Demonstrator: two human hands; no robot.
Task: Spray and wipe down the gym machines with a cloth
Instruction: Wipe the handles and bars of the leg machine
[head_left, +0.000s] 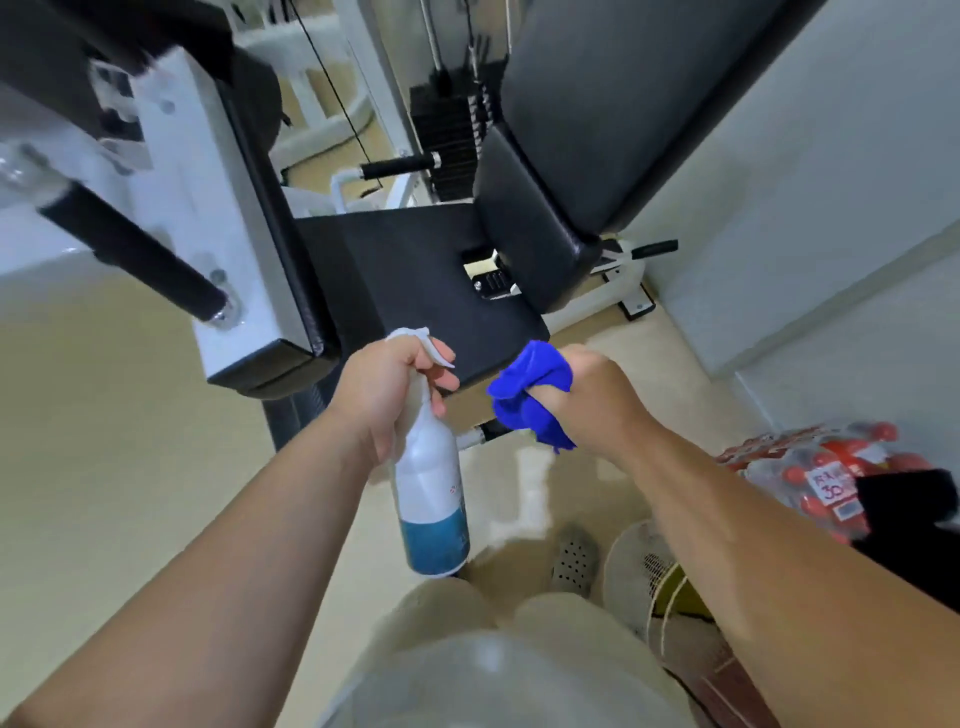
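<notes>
Your left hand (387, 395) grips the white spray bottle (431, 499); your right hand (587, 395) clutches the bunched blue cloth (530, 395), seemingly just above the black padded seat (415, 280).

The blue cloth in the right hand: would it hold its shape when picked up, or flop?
Probably floppy: the bright blue fabric cloth is crumpled into folds in the right hand, one corner drooping below the fist. Likely light, since a single fist carries all of it. Being soft fabric, it seems unlikely to roll or break.
</notes>
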